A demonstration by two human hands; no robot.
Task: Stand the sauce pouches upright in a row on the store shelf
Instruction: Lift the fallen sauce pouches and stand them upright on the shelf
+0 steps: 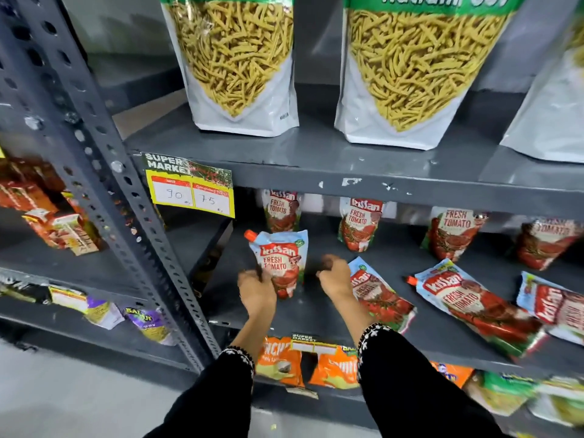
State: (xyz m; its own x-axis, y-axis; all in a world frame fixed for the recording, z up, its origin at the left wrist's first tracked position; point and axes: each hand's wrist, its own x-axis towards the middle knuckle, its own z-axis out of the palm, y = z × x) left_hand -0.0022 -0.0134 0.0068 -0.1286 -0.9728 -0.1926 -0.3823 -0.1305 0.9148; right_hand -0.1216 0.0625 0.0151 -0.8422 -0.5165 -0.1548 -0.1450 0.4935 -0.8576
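Observation:
A tomato sauce pouch (282,260) with an orange spout stands upright at the front left of the grey middle shelf (319,314). My left hand (256,290) grips its lower left edge. My right hand (335,277) hovers just right of it with its fingers curled and nothing in them, over the top corner of a pouch lying flat (384,300). Two more pouches lie flat further right (474,300) (557,306). Several pouches stand upright in a row at the back of the shelf (358,223).
Big snack bags (240,64) stand on the shelf above, whose front edge carries a yellow price tag (191,191). A perforated grey upright post (104,172) borders the bay on the left. Orange packets (281,361) fill the shelf below.

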